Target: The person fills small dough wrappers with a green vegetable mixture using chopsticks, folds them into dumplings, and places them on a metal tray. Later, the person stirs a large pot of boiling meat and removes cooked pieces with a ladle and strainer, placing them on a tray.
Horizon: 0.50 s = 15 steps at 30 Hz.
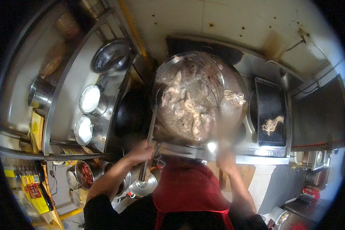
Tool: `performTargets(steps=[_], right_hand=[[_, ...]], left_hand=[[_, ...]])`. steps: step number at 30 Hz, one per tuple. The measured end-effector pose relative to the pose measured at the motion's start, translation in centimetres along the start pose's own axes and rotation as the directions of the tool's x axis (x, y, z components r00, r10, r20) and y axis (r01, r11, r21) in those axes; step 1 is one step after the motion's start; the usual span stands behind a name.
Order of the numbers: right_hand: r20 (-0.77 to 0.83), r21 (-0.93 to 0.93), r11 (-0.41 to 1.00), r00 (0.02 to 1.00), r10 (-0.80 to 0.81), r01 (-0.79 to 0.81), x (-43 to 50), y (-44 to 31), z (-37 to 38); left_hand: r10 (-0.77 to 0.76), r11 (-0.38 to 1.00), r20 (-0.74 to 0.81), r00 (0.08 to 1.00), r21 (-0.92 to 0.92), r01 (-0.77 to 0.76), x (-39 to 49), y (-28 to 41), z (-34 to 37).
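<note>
In front of me a large round pot [166, 77] holds cloudy liquid with several pale pieces of meat [191, 106]. My left hand [139, 151] grips the long handle of a tool [151, 123], whose far end lies at the pot's left side; I cannot tell its kind. My right hand [226, 159] is closed around the handle of a wire strainer [215, 82], with a wooden handle end below the fist. The strainer's round wire head lies over the pot's upper middle. Blur and haze hide part of its handle.
A black tray [271, 106] with one piece of meat [273, 125] stands on the right. On the left steel counter are a metal bowl [111, 57] and two containers of white contents [89, 99]. A pan of red pieces [84, 174] sits at lower left.
</note>
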State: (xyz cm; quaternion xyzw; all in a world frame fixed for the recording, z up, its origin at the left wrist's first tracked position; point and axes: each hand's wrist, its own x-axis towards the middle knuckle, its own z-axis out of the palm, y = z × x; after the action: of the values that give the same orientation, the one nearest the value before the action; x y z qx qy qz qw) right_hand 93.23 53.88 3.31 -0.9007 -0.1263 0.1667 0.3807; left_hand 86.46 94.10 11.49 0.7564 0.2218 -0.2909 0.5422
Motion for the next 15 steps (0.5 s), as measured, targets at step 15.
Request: performTargets(steps=[15], right_hand=[[0.417,0.626,0.516,0.810,0.412,-0.584,5.2,-7.4,-4.4]], left_hand=[[0.172,0.973,0.035,0.985,-0.164,-0.164,-0.8,0.9,-0.6]])
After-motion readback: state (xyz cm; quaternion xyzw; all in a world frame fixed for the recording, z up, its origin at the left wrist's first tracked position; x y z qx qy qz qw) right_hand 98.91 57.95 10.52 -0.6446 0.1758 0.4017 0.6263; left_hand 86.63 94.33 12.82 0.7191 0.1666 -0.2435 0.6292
